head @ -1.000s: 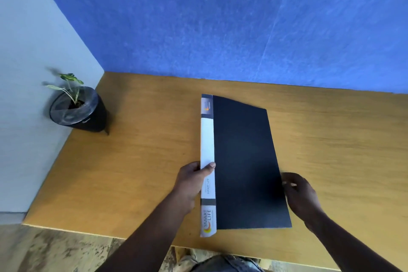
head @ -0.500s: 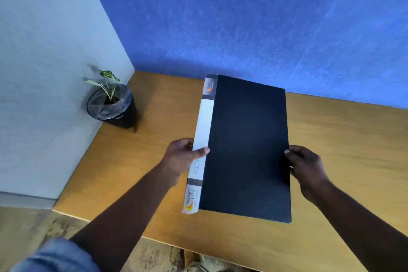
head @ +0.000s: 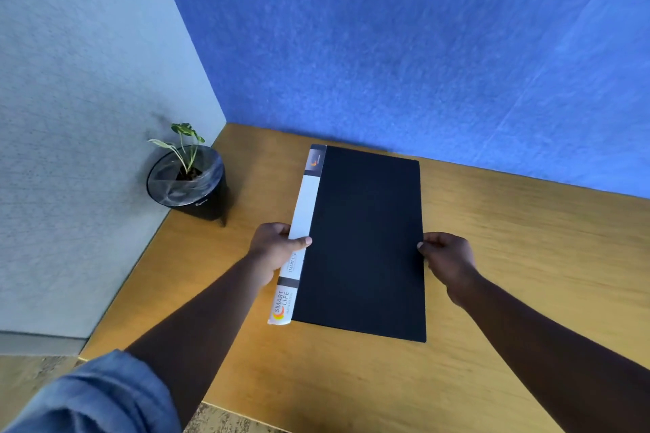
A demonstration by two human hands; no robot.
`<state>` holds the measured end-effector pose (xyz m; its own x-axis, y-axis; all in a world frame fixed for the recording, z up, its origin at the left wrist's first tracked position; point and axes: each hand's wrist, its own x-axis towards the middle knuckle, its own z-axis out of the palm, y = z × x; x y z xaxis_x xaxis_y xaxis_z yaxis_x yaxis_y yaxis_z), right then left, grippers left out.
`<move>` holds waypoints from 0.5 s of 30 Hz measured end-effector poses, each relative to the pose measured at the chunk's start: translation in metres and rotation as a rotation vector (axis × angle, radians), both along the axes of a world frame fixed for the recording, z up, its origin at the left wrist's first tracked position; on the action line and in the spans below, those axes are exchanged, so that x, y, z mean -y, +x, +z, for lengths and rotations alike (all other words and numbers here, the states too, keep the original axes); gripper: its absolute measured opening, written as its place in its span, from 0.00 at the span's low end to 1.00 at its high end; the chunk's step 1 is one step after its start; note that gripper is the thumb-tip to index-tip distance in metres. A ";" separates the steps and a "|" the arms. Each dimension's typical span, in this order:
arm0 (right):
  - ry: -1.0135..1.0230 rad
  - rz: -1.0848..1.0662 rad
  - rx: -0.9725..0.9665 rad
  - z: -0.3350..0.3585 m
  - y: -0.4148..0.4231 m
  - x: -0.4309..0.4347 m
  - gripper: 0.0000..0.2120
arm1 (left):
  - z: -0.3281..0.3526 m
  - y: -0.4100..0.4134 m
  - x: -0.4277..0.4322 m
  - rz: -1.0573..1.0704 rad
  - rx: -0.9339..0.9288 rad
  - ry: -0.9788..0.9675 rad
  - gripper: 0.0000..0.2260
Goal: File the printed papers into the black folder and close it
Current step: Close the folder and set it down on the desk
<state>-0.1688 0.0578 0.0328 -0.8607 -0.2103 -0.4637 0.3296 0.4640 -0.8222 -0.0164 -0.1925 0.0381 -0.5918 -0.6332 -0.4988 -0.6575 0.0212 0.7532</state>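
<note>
The black folder (head: 365,239) is closed, with a white labelled spine along its left edge, and it is held over the wooden table (head: 527,274). My left hand (head: 274,250) grips the spine about halfway along, thumb on top. My right hand (head: 448,257) holds the folder's right edge at the same height. No printed papers are visible; anything inside the folder is hidden by its cover.
A small green plant in a black pot (head: 190,183) stands at the table's far left corner against the grey wall. A blue wall (head: 422,46) runs behind the table. The table's front edge (head: 225,406) is near me.
The folder has been lifted off the table and carried away from me toward the blue wall. Both hands kept their hold on its edges. The view has shifted left.
</note>
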 end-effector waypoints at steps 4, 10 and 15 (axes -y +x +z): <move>0.027 0.001 -0.011 0.000 0.008 0.002 0.09 | -0.020 0.001 0.000 0.008 0.061 -0.107 0.19; 0.290 0.264 -0.289 -0.010 0.037 -0.019 0.16 | -0.025 0.014 -0.037 -0.132 0.108 -0.684 0.28; 0.457 0.521 -0.543 -0.041 0.065 -0.037 0.27 | -0.050 0.037 -0.079 -0.431 0.125 -0.875 0.31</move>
